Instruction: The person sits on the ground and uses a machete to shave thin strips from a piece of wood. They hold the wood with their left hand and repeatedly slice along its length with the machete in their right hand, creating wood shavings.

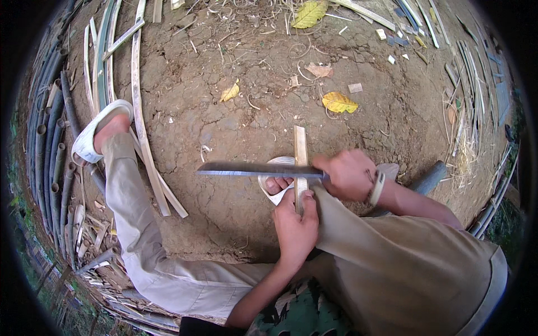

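Note:
A short split-bamboo strip [301,147] stands out from my left hand [297,225], whose fingers and thumb are closed round its lower part. Held in my right hand [348,175] is a long machete [252,169], its dark blade lying crosswise over the strip and pointing left. The blade appears to touch the strip; how deep it sits cannot be made out. The machete's handle is mostly hidden inside my right fist. Just behind the strip is my foot in a white sandal [270,193], partly covered by the blade and the left hand.
Long bamboo strips [138,84] lie on the dirt ground [213,140] at the left. Round bamboo poles [42,151] are stacked at the far left. A dark bamboo pole [428,177] lies beside my right forearm. Thin strips and shavings [466,154] are heaped at the right.

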